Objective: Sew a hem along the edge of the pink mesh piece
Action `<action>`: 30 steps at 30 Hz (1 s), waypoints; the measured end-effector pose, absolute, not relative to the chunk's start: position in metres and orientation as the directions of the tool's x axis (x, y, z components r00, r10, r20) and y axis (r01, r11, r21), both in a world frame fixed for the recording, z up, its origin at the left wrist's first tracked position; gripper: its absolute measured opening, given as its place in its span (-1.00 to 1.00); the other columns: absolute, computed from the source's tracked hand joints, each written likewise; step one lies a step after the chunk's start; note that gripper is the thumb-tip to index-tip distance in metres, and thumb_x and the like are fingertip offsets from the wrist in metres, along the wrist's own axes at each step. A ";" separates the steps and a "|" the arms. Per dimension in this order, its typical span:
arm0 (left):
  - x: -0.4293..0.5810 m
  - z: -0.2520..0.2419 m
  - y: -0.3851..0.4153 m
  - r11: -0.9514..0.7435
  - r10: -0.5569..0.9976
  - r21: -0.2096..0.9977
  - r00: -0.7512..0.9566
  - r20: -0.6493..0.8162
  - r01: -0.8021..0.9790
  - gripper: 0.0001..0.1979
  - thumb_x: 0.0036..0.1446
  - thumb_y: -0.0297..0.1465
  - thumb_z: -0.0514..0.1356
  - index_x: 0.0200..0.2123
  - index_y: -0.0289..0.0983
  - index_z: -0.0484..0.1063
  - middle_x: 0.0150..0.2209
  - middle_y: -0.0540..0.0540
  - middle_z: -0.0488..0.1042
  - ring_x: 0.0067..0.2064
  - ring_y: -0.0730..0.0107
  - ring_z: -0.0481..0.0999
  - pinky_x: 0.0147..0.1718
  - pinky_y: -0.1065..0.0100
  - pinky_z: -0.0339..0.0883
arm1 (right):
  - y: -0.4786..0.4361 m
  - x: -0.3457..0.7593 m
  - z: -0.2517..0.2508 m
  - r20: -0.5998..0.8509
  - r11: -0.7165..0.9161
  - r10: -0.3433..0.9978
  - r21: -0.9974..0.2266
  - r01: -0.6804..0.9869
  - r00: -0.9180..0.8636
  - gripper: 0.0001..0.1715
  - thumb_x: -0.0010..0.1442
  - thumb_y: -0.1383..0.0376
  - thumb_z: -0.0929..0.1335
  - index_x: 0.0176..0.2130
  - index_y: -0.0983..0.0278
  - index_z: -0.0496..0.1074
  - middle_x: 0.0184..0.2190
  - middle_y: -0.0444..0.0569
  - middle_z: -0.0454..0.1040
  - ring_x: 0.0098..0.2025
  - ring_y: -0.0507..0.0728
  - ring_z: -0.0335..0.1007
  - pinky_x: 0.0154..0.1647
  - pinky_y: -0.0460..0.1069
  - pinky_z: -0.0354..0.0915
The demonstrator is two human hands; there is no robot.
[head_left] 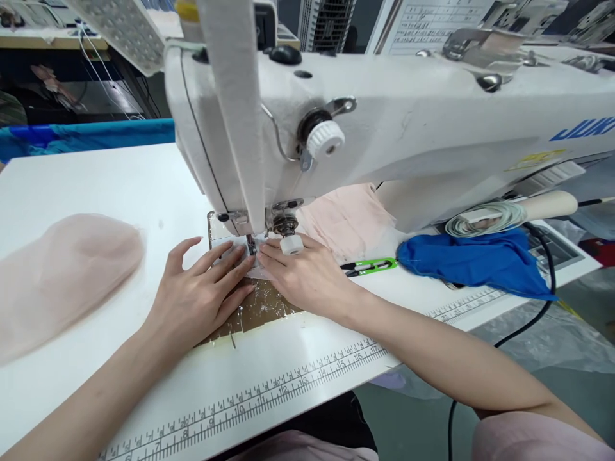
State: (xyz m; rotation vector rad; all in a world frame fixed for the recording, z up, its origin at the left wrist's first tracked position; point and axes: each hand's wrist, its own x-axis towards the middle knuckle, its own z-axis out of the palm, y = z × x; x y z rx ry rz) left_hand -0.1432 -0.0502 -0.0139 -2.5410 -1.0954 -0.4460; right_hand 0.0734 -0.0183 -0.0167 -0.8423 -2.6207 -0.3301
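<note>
A small piece of pale, thin fabric (258,271) lies under the presser foot (252,245) of a white sewing machine (384,109). My left hand (199,291) rests palm down to the left of the foot, fingers spread and fingertips on the fabric. From the right, my right hand (307,275) lies flat with its fingers stretched out on the same piece, close to the foot. A white knob on the machine hides part of those fingers. Much of the fabric is covered by both hands.
Green thread snips (372,266) lie right of my right hand, before a stack of pink fabric (348,221). A blue cloth (475,262) and coiled pale strip (485,221) sit farther right. Sheer pink fabric (72,275) lies left. A printed ruler (259,403) edges the table.
</note>
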 end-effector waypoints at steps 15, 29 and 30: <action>-0.141 -0.011 -0.050 -0.643 0.655 -0.168 0.651 0.383 0.747 -0.65 0.29 -0.34 0.13 0.12 -0.22 0.36 0.03 -0.14 0.55 0.10 0.03 0.49 0.13 -0.12 0.11 | -0.018 0.074 -0.017 0.431 0.791 0.503 0.119 0.600 -0.749 -0.69 0.25 0.51 0.22 -0.14 0.45 0.52 -0.13 0.10 0.59 -0.09 0.14 0.48 0.11 0.04 0.23; -0.141 -0.009 -0.051 -0.635 0.640 -0.197 0.651 0.408 0.747 -0.70 0.30 -0.34 0.12 0.09 -0.13 0.38 0.04 -0.08 0.53 0.11 0.08 0.49 0.10 -0.09 0.18 | -0.012 0.079 -0.008 0.417 0.778 0.595 -0.088 0.622 -0.686 -0.41 0.26 -0.05 0.30 -0.10 0.41 0.51 -0.11 0.16 0.56 0.05 0.22 0.41 0.23 0.14 0.16; -0.144 -0.008 -0.050 -0.635 0.636 -0.209 0.657 0.405 0.744 -0.71 0.30 -0.33 0.12 0.07 -0.11 0.39 0.04 -0.06 0.54 0.11 0.08 0.49 0.10 -0.09 0.18 | -0.011 0.079 -0.006 0.409 0.768 0.611 -0.098 0.633 -0.678 -0.38 0.27 -0.07 0.28 -0.07 0.42 0.50 -0.08 0.19 0.55 0.08 0.22 0.39 0.25 0.15 0.14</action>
